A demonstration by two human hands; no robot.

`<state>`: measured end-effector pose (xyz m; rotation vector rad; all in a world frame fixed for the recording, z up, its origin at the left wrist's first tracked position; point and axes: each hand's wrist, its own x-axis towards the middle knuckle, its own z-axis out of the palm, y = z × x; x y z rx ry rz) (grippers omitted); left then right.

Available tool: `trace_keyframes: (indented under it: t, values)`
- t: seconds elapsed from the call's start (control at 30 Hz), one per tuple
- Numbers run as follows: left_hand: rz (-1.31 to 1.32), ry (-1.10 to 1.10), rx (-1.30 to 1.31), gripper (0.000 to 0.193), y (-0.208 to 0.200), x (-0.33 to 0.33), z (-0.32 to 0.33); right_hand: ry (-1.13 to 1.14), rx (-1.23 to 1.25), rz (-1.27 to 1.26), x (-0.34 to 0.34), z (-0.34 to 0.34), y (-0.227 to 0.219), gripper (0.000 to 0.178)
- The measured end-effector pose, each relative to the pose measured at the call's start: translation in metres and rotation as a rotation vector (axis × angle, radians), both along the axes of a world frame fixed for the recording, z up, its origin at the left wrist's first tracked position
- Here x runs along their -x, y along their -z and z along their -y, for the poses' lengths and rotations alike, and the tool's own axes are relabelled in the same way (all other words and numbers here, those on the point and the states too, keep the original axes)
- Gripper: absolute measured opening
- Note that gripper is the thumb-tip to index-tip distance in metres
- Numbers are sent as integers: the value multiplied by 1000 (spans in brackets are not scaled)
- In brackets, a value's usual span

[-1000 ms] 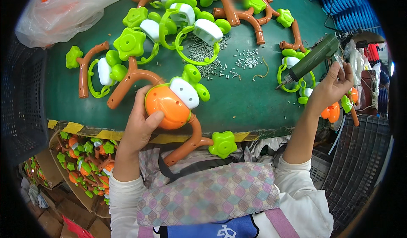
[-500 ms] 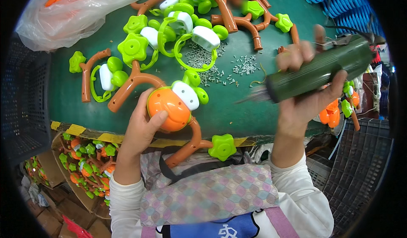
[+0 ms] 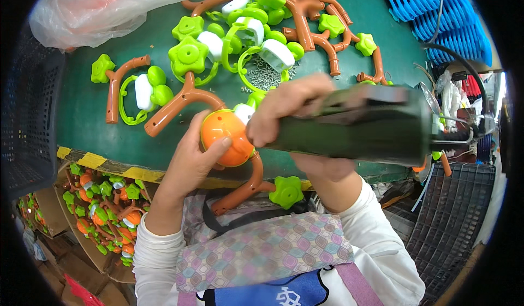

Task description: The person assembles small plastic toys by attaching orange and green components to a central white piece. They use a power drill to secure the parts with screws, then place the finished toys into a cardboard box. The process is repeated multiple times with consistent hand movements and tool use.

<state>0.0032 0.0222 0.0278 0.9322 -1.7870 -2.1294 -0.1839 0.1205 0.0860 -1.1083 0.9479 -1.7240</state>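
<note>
Left hand point(image 3: 190, 160): grip curled on the left of the toy point(image 3: 230, 127), at the near edge of the table point(image 3: 82, 129). Right hand point(image 3: 286, 105): grip wrapped around the driver point(image 3: 371, 134), long axis crosswise. Toy lies just left of this grip; driver tip hidden.

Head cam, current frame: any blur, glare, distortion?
Head view: the right hand and green power tool look motion-blurred, left hand sharper; head view: soft highlights on the orange shell; head view: fisheye bends the table edge, corners black.
</note>
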Motion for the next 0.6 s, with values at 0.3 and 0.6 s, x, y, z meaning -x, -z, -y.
trace_keyframes:
  t: [0.3, 0.6]
  values:
    - [-28, -8, 80, 61, 11, 0, 2, 168, -73, -53, -17, 1, -3, 95]
    - [-30, -37, -44, 64, 7, 3, -2, 14, 274, -5, -4, -29, -13, 98]
